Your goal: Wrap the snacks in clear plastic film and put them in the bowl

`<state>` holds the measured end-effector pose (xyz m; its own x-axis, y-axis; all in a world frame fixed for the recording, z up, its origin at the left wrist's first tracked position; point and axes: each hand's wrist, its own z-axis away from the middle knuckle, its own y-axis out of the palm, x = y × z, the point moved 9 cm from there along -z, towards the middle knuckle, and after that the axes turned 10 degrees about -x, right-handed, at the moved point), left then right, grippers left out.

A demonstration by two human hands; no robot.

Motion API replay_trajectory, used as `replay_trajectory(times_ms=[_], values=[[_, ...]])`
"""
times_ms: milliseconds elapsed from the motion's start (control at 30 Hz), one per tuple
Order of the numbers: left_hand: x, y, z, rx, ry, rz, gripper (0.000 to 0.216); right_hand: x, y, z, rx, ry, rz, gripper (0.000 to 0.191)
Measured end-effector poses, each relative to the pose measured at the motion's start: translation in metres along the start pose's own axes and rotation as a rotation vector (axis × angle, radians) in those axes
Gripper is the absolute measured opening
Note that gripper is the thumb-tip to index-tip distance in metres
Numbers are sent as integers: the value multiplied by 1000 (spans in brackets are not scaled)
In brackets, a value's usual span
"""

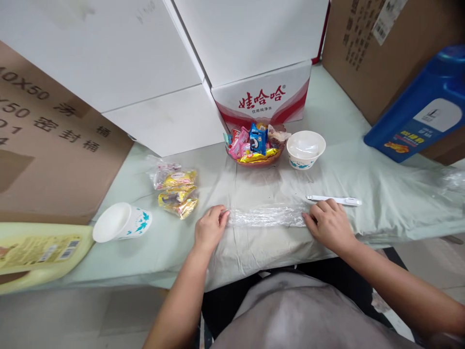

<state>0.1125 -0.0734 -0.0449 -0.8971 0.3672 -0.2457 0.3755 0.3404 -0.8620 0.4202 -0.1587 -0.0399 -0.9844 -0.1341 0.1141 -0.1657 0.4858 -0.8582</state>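
Note:
A clear plastic bag (267, 215) lies flat and stretched sideways on the pale green cloth (381, 189) near the table's front edge. My left hand (209, 228) pinches its left end with the fingers curled. My right hand (329, 223) presses and grips its right end, fingers bent. Just beyond my right hand lies a white sealing clip (334, 199). Further back stand a brown basket of wrapped sweets (256, 145) and a white paper bowl (305, 149) with something clear inside.
A filled clear bag of snacks (176, 189) lies at the left, and a white paper bowl (121, 222) rests tipped on its side. A yellow jug (36, 252) lies far left, a blue jug (421, 111) far right. Cardboard and white boxes (261, 97) line the back.

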Motion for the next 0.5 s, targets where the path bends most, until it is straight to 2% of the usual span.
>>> replay_trajectory(times_ms=[100,233,267,333,433,500], values=[[-4,-8,-1,-85,17,-50,19,-6,-5,0,-40,23,-54,21],[-27,-48,4,-378,80,-87,20,-8,-14,-1,-127,-7,-228,27],[-38,-54,7,-408,109,-58,18,-8,-13,-1,-119,-17,-226,29],[-66,-51,10,-331,207,57,15,-7,-5,-3,-75,-22,-173,31],[-109,-22,20,-50,336,158,24,-4,4,-6,-11,-20,-158,19],[-122,-3,27,76,339,103,32,-1,2,-5,0,-12,-254,12]])
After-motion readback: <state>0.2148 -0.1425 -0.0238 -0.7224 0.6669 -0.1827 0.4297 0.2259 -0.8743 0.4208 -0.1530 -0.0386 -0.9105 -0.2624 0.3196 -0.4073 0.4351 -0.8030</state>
